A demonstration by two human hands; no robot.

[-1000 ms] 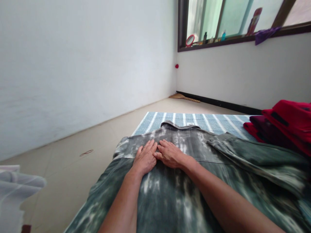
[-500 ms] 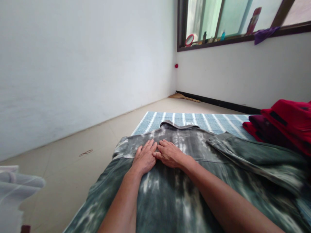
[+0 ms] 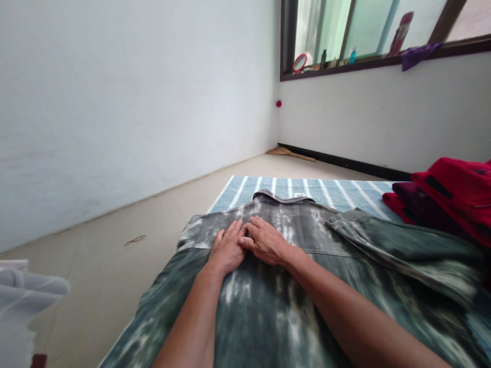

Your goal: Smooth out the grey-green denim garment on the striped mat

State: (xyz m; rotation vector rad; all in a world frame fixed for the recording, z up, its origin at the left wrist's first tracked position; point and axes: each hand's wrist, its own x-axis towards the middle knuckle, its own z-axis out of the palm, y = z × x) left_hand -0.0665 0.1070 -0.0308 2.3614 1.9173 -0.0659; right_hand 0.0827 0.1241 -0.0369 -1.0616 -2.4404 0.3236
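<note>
A green and grey tie-dyed jacket (image 3: 264,301) lies spread out with its back facing up and its collar (image 3: 282,197) at the far end. My left hand (image 3: 227,250) rests flat on the upper back, fingers stretched forward. Right beside it, my right hand (image 3: 266,243) also lies on the cloth with its fingers extended, its thumb touching or overlapping the left hand. The right sleeve (image 3: 402,250) is folded out to the right side. Neither hand grips any cloth that I can see.
Under the jacket is a blue and white striped cloth (image 3: 245,191). A stack of folded red clothes (image 3: 456,194) sits at the right. White cloth (image 3: 26,291) shows at the lower left. A thin loop (image 3: 135,240) lies on the tiled floor. Small items line the windowsill, including a round mirror (image 3: 299,62).
My right hand has shifted slightly, its fingers a little farther forward and closer to the left hand. The left hand and the jacket stay in place.
</note>
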